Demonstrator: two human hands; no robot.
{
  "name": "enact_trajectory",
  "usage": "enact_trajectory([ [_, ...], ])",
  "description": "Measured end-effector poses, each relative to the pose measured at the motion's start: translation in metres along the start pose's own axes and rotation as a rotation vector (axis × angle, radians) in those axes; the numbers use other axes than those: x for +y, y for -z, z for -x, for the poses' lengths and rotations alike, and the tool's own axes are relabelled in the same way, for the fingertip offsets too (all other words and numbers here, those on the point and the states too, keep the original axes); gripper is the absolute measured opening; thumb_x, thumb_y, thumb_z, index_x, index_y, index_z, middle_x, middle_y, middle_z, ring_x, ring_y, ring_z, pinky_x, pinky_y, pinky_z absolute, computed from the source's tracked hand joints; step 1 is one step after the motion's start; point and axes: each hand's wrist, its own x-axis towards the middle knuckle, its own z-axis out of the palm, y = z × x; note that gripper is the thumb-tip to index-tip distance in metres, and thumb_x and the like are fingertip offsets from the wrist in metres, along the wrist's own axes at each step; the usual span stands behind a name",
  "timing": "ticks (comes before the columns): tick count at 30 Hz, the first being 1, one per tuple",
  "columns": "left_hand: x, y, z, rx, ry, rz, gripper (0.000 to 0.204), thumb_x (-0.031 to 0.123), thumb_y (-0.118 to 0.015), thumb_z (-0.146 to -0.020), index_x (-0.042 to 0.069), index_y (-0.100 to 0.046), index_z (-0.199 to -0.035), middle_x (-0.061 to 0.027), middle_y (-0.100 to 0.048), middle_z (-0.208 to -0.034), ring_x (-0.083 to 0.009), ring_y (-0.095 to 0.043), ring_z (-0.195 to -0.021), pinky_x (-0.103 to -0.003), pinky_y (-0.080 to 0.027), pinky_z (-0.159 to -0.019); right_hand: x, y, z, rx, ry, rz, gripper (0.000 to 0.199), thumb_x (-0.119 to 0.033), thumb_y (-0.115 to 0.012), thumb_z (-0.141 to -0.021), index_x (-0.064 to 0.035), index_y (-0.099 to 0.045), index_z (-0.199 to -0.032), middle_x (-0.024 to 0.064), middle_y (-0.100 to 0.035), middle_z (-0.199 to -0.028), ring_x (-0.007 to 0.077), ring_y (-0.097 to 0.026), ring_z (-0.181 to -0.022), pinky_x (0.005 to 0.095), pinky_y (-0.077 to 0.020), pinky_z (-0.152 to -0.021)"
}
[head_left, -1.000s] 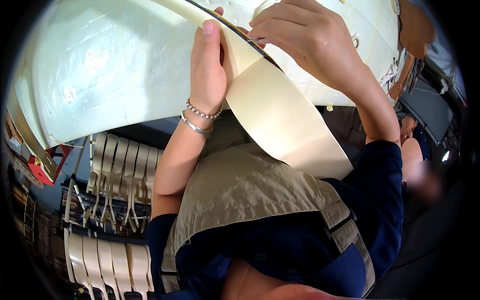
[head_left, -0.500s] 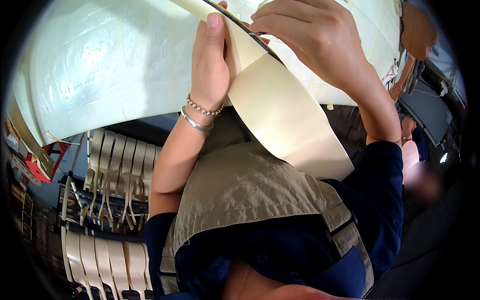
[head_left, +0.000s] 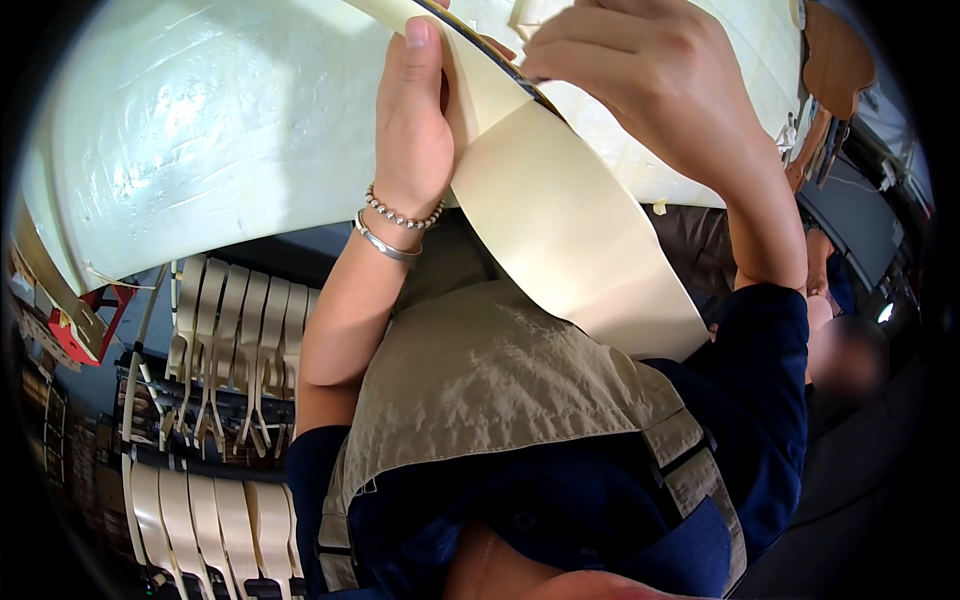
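A cream, smooth-sided piece shaped like a guitar body (head_left: 570,220) stands on edge against my apron, its curved side facing up. A dark strip (head_left: 478,42) runs along its far edge, and a seam crosses the side. My left hand (head_left: 412,115) grips the piece from the left, thumb laid on the side and fingers mostly hidden behind it. My right hand (head_left: 630,80) is closed in a pinch over the dark edge. A small, thin, pointed tool (head_left: 530,80) shows only its tip between those fingers.
A table covered in pale plastic film (head_left: 200,150) lies ahead. Racks at lower left hold several cream guitar-shaped pieces (head_left: 225,330). A red box (head_left: 90,325) stands at far left. Brown guitar-shaped wood (head_left: 838,60) hangs at upper right. Another person (head_left: 820,290) is at the right.
My right hand has shifted slightly right and down along the dark edge, with the tool tip. My left hand has moved a little to the left, still on the piece.
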Motion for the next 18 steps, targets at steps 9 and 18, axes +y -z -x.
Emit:
enact_trajectory([
  [9,-0.001,-0.001,-0.002,0.022,-0.012,0.001,0.058,0.047,-0.025,-0.097,0.002,-0.033,-0.132,-0.0131,-0.058,-0.101,-0.0202,-0.057,-0.090,-0.032,-0.047,-0.082,0.001,-0.003,0.004,0.084,-0.056,-0.115,0.008,-0.010,-0.064,-0.064,-0.0068,-0.062,-0.071,0.0008,-0.061,-0.069,0.0153,-0.056,-0.067,0.0265,-0.0479,-0.052],
  [18,0.002,-0.006,0.000,0.028,0.021,-0.006,0.058,0.047,-0.024,-0.097,0.002,-0.033,-0.132,-0.0143,-0.058,-0.100,-0.0194,-0.057,-0.088,-0.032,-0.047,-0.080,0.005,-0.003,0.006,0.037,-0.038,-0.116,0.006,-0.009,-0.063,-0.065,-0.0059,-0.060,-0.069,-0.0004,-0.059,-0.067,0.0136,-0.054,-0.063,0.0251,-0.0462,-0.048],
])
